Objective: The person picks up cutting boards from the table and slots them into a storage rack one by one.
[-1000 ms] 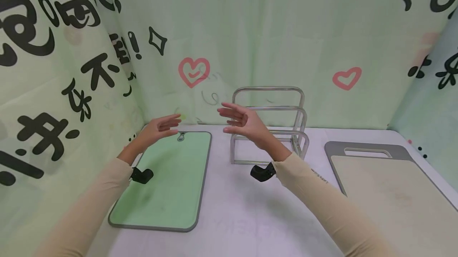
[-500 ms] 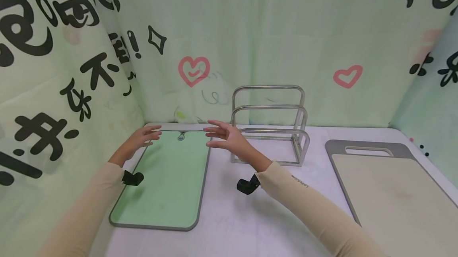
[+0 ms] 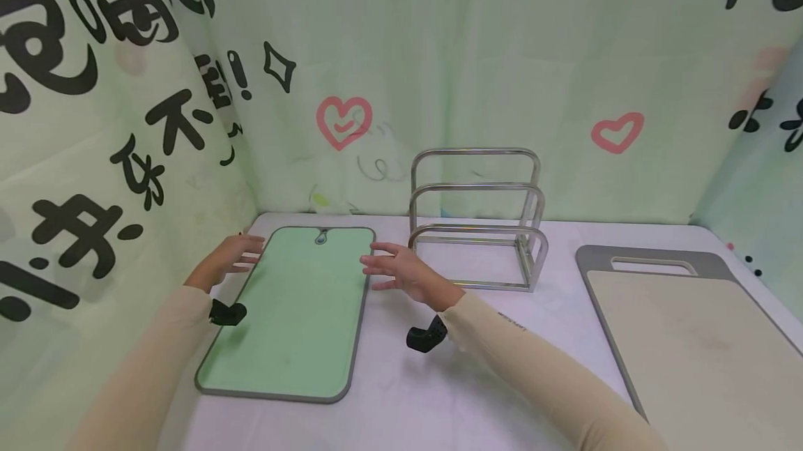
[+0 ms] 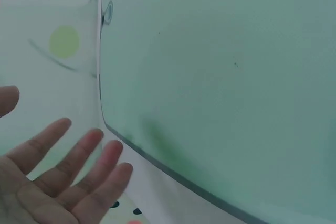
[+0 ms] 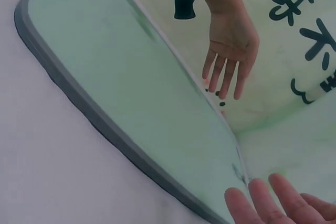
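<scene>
Green board (image 3: pixel 291 311) between left hand (image 3: pixel 224 260) and right hand (image 3: pixel 409 274), both loosely outstretched, contact uncertain

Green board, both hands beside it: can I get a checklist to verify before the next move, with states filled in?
1. The green board lies flat on the table: ok.
2. The left hand is at its left edge: ok, fingers extended.
3. The right hand is at its right edge: ok, near the far right corner.
4. Board gripped: not ok, neither hand's fingers curl round it.
5. Right fingertips touching the board: cannot tell, they only overlap it in view.
6. The metal rack stands upright: ok, beyond the right hand.
</scene>
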